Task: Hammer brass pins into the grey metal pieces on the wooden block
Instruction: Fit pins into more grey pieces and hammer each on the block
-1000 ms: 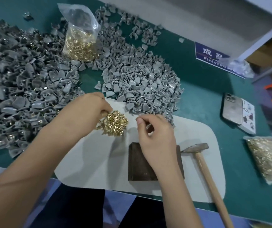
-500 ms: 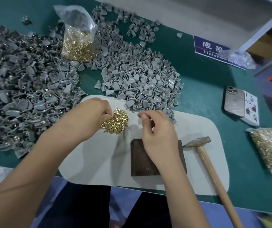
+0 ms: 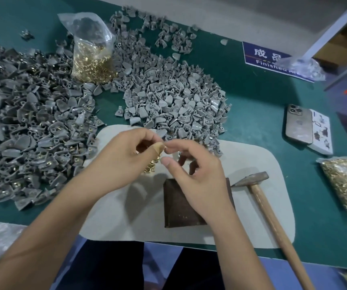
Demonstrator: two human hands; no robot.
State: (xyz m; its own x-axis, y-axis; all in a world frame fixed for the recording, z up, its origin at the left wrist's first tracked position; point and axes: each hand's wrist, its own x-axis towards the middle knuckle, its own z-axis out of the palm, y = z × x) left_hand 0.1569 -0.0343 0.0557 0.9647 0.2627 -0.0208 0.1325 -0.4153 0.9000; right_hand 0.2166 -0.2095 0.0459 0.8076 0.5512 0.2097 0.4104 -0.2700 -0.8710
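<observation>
Green table (image 3: 252, 105); hands' fingers (image 3: 169, 164) perhaps pinching pins (image 3: 151, 165).

1. The small heap of shiny brass pins (image 3: 152, 165) is mostly hidden — only a few show below the left hand (image 3: 126, 158).
2. Whatever the fingertips pinch just above that heap is too small to tell.
3. The dark brown wooden block (image 3: 178, 206), right of the heap, is partly covered by the right hand (image 3: 197, 174).
4. The long pale wooden handle of the hammer (image 3: 277, 229), farther right, is cut off by the bottom edge.
5. The blue sign with white lettering (image 3: 262, 55), far beyond the heap, is partly hidden — its English line unreadable in full.
</observation>
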